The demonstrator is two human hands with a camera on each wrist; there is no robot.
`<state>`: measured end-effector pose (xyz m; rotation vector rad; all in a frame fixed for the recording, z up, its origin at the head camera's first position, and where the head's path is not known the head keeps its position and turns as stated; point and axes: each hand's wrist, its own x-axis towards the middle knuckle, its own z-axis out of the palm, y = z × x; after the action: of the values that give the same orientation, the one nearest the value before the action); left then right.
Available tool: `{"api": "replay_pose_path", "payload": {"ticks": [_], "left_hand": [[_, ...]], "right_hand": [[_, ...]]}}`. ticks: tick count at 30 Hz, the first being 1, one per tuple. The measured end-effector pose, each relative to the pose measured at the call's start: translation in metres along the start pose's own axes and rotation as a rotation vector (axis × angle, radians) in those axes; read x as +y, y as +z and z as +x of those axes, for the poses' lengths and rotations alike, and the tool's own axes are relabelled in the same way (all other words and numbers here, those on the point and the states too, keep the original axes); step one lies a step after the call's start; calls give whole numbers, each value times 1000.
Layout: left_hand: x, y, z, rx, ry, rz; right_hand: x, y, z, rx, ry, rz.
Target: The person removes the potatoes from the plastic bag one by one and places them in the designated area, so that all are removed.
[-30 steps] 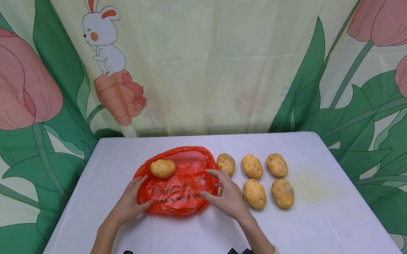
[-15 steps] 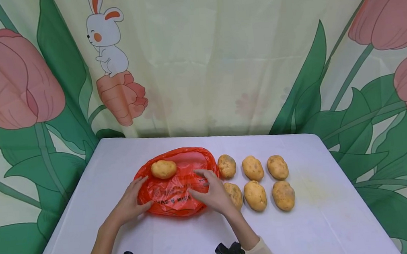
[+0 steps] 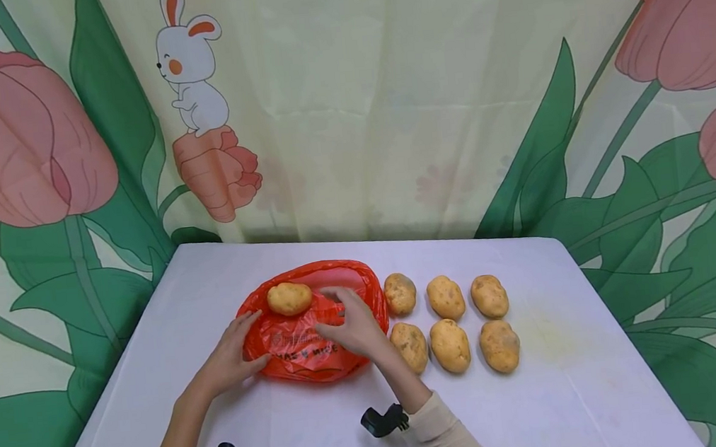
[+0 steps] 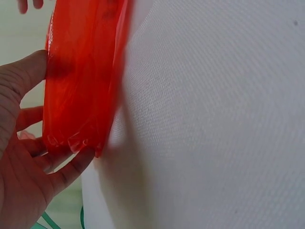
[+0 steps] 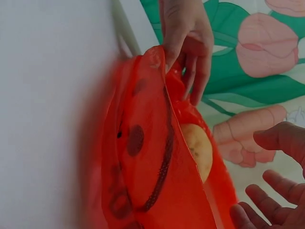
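A red plastic bag (image 3: 300,363) with dark print lies spread on the table, its rim rolled up into a shallow bowl. One potato (image 3: 290,298) sits inside it, toward the back left. My left hand (image 3: 232,355) holds the bag's left edge, thumb on the near side and fingers around the end, as the left wrist view shows. Over the bag's right part hovers my right hand (image 3: 359,328), fingers spread and loosely bent, holding nothing. In the right wrist view this hand (image 5: 281,186) is apart from the potato.
Right of the bag, several potatoes (image 3: 450,346) stand in two rows; the closest ones (image 3: 409,347) lie beside the bag and my right forearm. A white cloth covers the table (image 3: 577,389). Behind it hangs a printed curtain (image 3: 373,108).
My right hand has moved left and slightly away from me, from the bag's right rim to over its middle right. The left hand stays at the bag's left edge.
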<state>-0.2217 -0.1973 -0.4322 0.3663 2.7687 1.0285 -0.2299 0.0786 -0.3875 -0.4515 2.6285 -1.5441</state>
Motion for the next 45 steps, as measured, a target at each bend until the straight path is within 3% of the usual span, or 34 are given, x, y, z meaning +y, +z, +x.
{"api": "replay_pose_path", "payload": {"ticks": [15,28,45], "left_hand": [[-2,1,0,8,28,5],[-3,0,-1,-3,11,-10],[-1,-1,-2,2,20,1]], "right_hand": [[3,17,30,-53,-17,-76],[-6,26,52,-93,41,-127],[-3,34,73,-174,15,-283]]}}
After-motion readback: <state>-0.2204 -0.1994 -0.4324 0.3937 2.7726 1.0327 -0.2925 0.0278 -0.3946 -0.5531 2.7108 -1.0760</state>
